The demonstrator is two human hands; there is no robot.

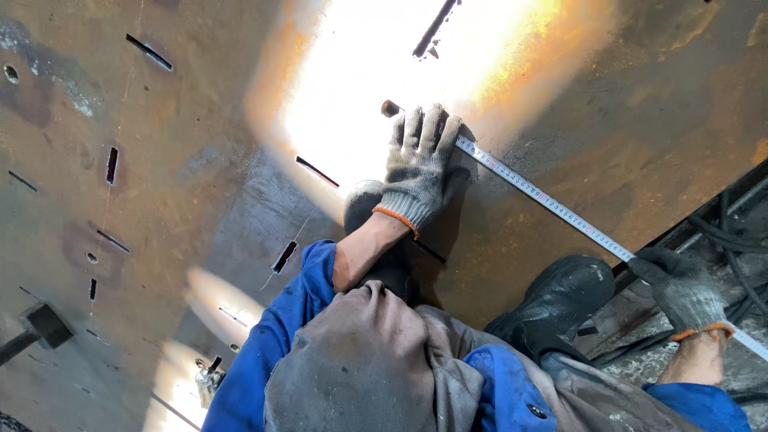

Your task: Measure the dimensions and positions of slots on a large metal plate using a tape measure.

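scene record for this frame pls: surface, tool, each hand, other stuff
surface: rusty brown steel plate with cut slots
tool: white steel measuring tape, stretched diagonally across the plate
left hand: grey knit glove, pressed flat on the tape's far end
right hand: dark grey glove, gripping the tape at the plate's edge
other: black boot; hammer lying at left

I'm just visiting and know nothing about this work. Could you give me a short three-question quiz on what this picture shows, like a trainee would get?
1. True or false: both hands wear knitted work gloves.
2. What runs between the left hand and the right hand?
A. a rope
B. a tape measure
C. a welding rod
3. What surface does the left hand press on?

Key:
1. True; both gloves are grey with orange cuffs.
2. B; the tape measure stretches from under the left hand to the right hand at the plate's edge.
3. A rusty steel plate with narrow slots cut into it.
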